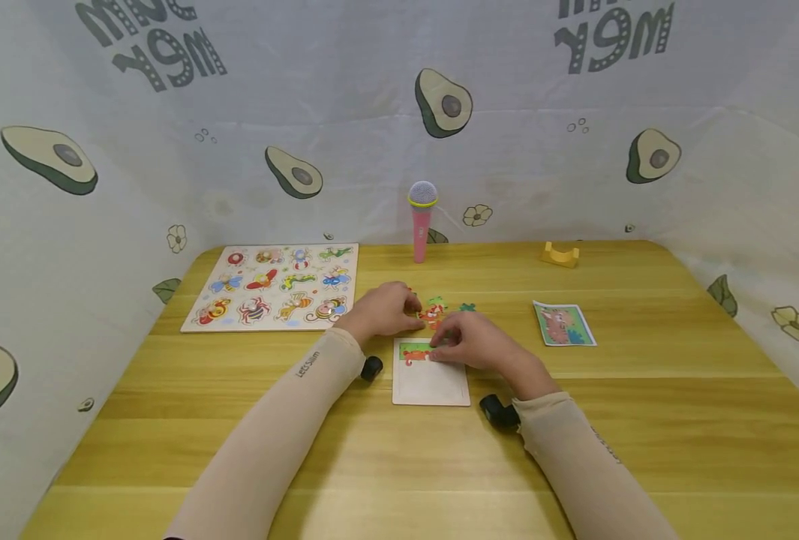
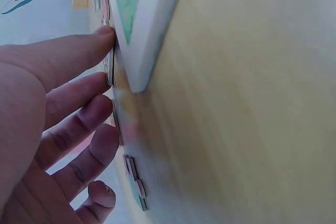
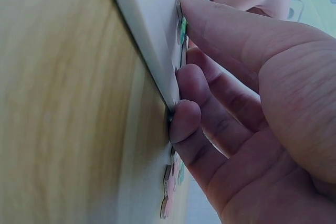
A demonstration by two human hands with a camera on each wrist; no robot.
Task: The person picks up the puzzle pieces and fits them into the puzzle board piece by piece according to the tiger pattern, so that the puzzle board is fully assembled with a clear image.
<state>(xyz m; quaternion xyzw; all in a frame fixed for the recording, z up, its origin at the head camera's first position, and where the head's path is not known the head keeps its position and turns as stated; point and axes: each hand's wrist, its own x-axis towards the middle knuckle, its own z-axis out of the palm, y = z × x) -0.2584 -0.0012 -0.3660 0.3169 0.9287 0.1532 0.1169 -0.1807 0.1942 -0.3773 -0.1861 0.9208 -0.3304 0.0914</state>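
A pale square puzzle board [image 1: 431, 384] lies in the middle of the table, with an orange-and-green picture strip [image 1: 414, 354] along its far left part. Over its far right corner, my right hand [image 1: 470, 341] pinches a puzzle piece [image 3: 181, 31] with a green edge; the fingers hide much of it. Behind the board's far left corner is my left hand [image 1: 387, 309], its fingers loosely bent and their tips touching thin puzzle pieces [image 2: 116, 121] on the table. More loose pieces [image 1: 434, 309], red and green, lie between the hands, beyond the board.
An insect peg puzzle [image 1: 277, 289] lies at the back left. A pink toy microphone [image 1: 422, 232] stands at the back. To the right are a picture card [image 1: 564, 325] and a yellow curved block [image 1: 560, 256]. Black wrist cameras [image 1: 498, 412] sit below both wrists.
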